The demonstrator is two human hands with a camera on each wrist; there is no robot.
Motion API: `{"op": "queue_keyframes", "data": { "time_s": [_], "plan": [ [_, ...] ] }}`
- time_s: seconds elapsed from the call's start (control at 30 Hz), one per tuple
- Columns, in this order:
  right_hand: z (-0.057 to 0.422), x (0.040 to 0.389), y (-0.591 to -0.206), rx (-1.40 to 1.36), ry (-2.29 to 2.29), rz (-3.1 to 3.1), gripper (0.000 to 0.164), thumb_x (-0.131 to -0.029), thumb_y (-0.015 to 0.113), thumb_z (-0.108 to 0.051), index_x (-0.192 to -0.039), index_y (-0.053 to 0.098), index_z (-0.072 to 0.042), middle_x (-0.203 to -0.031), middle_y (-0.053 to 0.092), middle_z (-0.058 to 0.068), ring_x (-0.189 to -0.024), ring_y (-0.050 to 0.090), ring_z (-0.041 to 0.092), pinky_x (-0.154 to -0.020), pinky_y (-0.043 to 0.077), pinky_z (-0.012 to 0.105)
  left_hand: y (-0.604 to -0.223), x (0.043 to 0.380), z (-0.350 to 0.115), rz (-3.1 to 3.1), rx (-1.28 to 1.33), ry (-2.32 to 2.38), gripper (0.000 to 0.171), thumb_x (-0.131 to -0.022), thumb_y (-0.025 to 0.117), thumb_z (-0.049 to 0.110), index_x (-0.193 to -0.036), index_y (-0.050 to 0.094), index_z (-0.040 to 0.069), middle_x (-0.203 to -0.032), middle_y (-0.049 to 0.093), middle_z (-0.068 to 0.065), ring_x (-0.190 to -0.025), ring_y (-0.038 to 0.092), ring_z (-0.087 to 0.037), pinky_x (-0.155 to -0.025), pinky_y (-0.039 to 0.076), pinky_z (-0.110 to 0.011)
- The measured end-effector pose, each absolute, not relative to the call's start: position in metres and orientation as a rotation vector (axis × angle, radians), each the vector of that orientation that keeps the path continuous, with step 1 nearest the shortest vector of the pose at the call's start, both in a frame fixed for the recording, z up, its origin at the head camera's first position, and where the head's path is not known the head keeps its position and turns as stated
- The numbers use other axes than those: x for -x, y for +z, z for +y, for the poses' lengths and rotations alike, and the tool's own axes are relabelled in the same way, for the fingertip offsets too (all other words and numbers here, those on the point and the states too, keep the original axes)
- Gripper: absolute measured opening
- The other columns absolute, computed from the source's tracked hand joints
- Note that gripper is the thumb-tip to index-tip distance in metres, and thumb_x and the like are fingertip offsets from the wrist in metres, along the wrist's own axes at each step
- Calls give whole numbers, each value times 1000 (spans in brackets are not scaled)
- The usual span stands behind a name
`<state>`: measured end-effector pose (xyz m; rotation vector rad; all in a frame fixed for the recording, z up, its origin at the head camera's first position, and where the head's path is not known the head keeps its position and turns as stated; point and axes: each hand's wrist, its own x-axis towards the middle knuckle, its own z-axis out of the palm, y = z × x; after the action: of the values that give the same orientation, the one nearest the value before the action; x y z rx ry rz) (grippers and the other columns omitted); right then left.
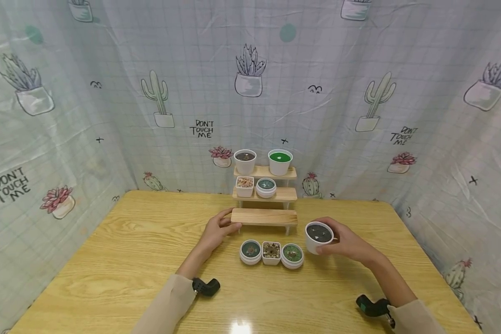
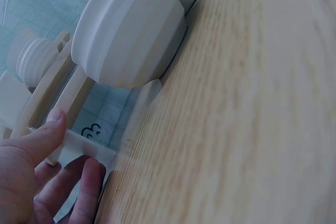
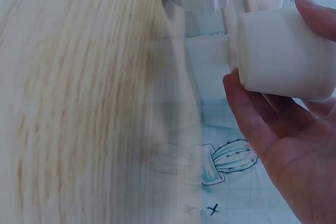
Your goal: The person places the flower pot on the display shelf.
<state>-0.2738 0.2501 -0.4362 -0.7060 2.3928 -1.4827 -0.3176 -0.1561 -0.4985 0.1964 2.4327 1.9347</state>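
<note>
With curled fingers of right hand (image 1: 345, 242), holding a pot (image 1: 318, 237) right of frame centre. With bent fingers of left hand (image 1: 215, 231), gripping the shelf (image 1: 265, 217) mid-frame.

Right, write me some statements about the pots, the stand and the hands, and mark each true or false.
1. The right hand holds a dark-filled pot. True.
2. The left hand holds a pot, too. False: it grips the left end of the stand's lowest step.
3. The bright green-topped pot stands on the top step. True.
4. The middle step bears three pots. False: it bears two.
5. In the front row, the square pot sits between two round pots. True.
</note>
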Motion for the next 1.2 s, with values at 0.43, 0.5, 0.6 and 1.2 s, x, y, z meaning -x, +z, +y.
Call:
{"op": "queue_keyframes", "data": {
  "time_s": [0.43, 0.5, 0.6, 1.2],
  "plan": [
    [247, 280, -428, 709, -1504, 2401, 70, -87, 83, -14, -148, 47, -6, -141, 56, 19, -117, 61, 13, -93, 54, 25, -500, 319, -156, 2441, -168, 1929, 74, -95, 77, 25, -159, 41, 11, -134, 69, -20, -122, 67, -30, -107, 48, -50],
    [246, 282, -425, 729, -1501, 2400, 71, -88, 82, -14, -148, 46, -5, -141, 55, 21, -117, 61, 13, -93, 54, 25, -500, 319, -157, 2437, -175, 1933, 75, -95, 77, 26, -159, 41, 11, -134, 69, -19, -121, 68, -29, -105, 50, -48],
    [244, 285, -421, 746, -1509, 2394, 72, -88, 82, -13, -149, 46, -4, -142, 54, 23, -116, 61, 12, -93, 55, 26, -499, 319, -158, 2432, -190, 1935, 76, -94, 78, 29, -159, 41, 11, -134, 70, -18, -120, 69, -27, -104, 51, -45],
    [227, 299, -407, 747, -1515, 2426, 75, -88, 83, -14, -151, 44, -5, -141, 56, 21, -116, 61, 16, -92, 55, 28, -499, 320, -157, 2446, -173, 1929, 76, -92, 80, 32, -157, 45, 16, -130, 73, -12, -118, 70, -23, -101, 52, -39]
  ]
}}
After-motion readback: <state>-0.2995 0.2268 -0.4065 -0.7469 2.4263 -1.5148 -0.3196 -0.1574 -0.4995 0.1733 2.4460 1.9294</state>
